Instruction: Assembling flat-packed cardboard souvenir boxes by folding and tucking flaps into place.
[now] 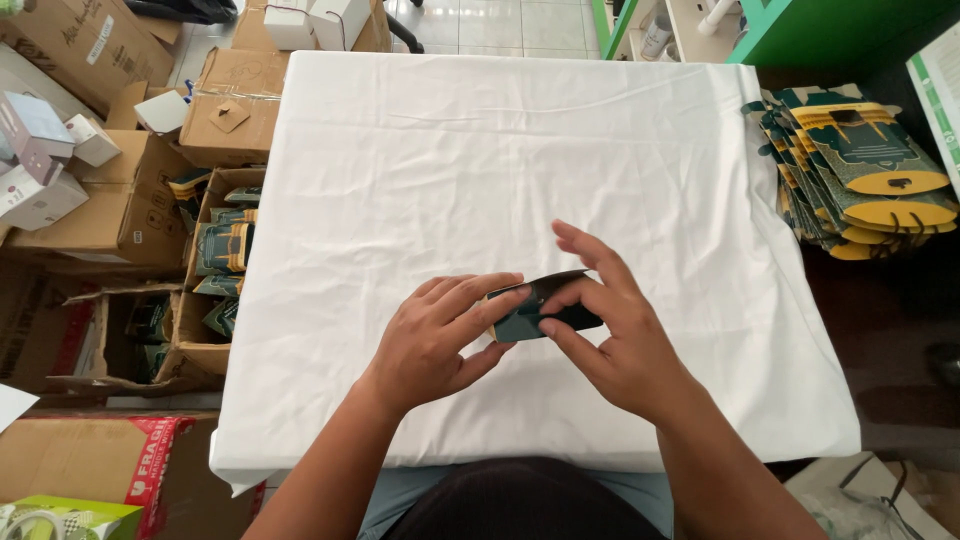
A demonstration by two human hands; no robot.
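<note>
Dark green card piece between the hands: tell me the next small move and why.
Probably press the fold down flat. The left hand and right hand both pinch the dark green card piece just above the white cloth, and its upper flap looks bent over, not yet flat. The finished-looking stack of flat green and yellow packages lies at the right, apart from the hands.

White cloth (480,150) over table; flat green-yellow cartons (865,170) stacked right; cardboard boxes (130,200) left.

Person, head view: left hand (432,340) and right hand (610,335) bare, no rings or watch seen; forearms unsleeved. Dark garment noted at six o'clock, light blue fabric beside it.
</note>
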